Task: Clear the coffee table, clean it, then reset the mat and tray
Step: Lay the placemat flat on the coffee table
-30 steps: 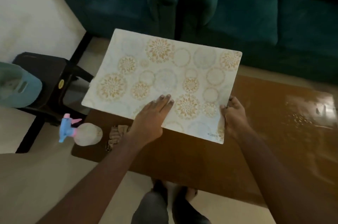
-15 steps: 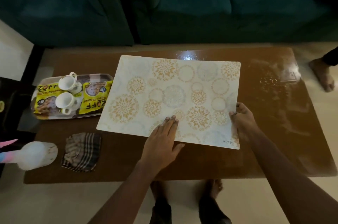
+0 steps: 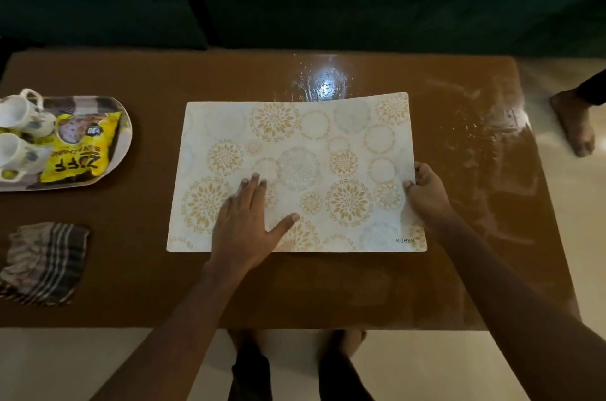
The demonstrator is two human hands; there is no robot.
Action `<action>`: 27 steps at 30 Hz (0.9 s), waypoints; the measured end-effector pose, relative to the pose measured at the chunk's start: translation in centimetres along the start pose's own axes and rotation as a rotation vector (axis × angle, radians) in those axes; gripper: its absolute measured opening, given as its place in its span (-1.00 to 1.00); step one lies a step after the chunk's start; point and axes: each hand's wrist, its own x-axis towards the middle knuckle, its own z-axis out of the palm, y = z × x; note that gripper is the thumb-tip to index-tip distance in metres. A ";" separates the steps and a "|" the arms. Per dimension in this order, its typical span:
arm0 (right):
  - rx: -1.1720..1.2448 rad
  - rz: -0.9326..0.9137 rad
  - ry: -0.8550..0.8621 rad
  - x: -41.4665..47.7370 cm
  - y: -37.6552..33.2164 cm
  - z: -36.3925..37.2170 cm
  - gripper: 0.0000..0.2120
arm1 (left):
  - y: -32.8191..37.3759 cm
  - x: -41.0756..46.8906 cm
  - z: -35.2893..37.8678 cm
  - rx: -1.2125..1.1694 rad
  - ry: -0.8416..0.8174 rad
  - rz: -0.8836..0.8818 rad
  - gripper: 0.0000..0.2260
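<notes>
Carried in the air a second ago, the placemat (image 3: 314, 151) now lies mid coffee table (image 3: 131, 269) (far right corner still lifted). Left hand (image 3: 247, 223) presses it with flat fingers, right hand (image 3: 428, 194) pinches its right edge; the tray (image 3: 122, 151) likely follows.

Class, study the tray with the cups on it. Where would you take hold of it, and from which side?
Probably take the tray by its bare right-end rim, coming from the right: the cups and yellow packet crowd the rest, and its raised edge there is free. Its left end is out of view.
</notes>
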 end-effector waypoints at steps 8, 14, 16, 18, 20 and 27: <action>-0.637 -0.228 0.320 -1.9 0.9 3.5 -0.33 | -4.1 2.3 0.0 0.053 -0.028 -0.045 0.00; -0.833 -0.448 0.135 -1.7 1.6 8.4 -0.33 | -4.7 3.1 0.9 0.020 -0.007 -0.016 -0.01; -0.885 -0.490 0.056 -1.1 2.2 9.4 -0.35 | -4.8 3.3 1.2 0.013 -0.001 -0.011 0.01; -0.901 -0.495 0.070 -0.4 2.5 9.7 -0.35 | -4.9 3.7 1.4 0.004 0.020 -0.007 0.02; -0.913 -0.498 0.105 0.0 2.5 9.7 -0.36 | -5.0 4.1 1.6 -0.007 0.039 0.002 0.03; -0.908 -0.503 0.161 -0.2 2.7 10.2 -0.35 | -5.4 4.5 1.9 -0.055 0.047 0.021 0.04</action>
